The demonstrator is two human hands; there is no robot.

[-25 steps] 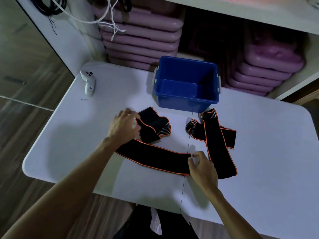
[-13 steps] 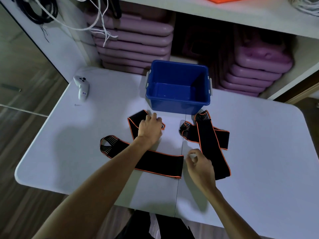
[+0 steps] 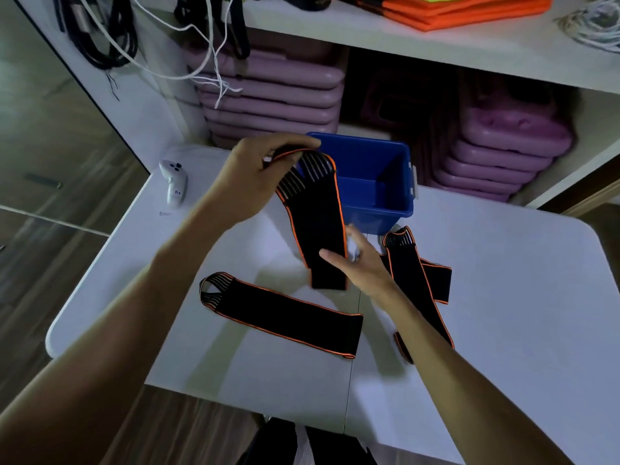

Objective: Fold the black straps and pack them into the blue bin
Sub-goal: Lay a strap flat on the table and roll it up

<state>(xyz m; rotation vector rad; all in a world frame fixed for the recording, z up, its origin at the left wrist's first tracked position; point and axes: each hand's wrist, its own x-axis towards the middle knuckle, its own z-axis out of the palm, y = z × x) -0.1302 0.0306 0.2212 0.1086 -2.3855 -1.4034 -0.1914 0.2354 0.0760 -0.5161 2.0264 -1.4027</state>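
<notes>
White table (image 3: 503, 297) carries two loose straps; blue bin (image 3: 375, 182) sits empty. Left hand (image 3: 255, 176) pinches a lifted strap (image 3: 318, 229); right hand (image 3: 362, 263), fingers open, touches its lower end.

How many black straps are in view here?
3, maybe more: one held up by the left hand, one flat on the table, a crossed pile by the right hand.

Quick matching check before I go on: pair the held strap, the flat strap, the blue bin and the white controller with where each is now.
Things:
1. held strap
2. flat strap
3. blue bin
4. white controller

Places:
A. far left of the table
B. hanging from the left hand
C. lying near the front edge
D. at the back, by the shelves

Pairs: 1-B, 2-C, 3-D, 4-A
</notes>
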